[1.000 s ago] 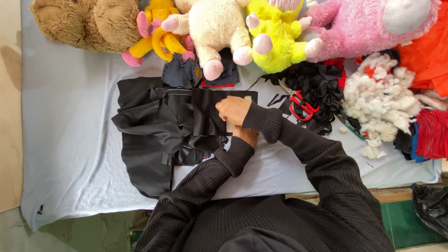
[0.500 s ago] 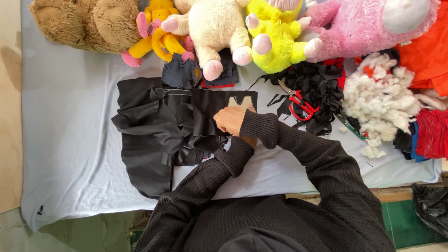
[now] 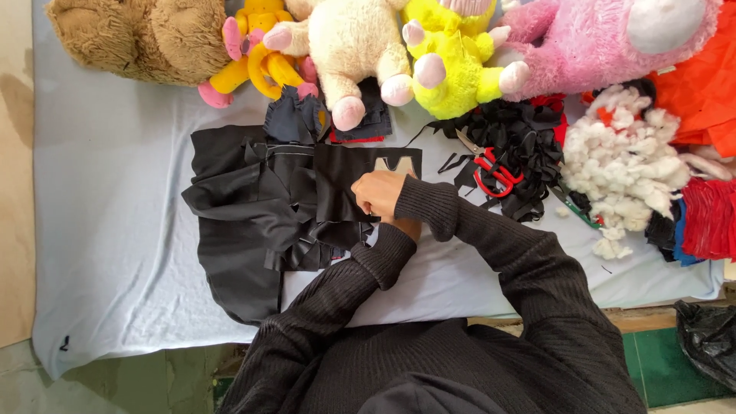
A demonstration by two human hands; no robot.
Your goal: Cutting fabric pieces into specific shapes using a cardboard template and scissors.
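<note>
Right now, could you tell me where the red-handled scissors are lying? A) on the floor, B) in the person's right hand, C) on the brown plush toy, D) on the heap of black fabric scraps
D: the red-handled scissors lie on the heap of black fabric scraps, apart from the right hand.

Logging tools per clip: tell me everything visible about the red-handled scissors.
The scissors have red loop handles and pale metal blades. They look closed and lie flat, blade tips pointing up-left and handles down-right. They rest on the pile of black fabric scraps, right of the right hand, which does not touch them. Nothing holds them.
</note>
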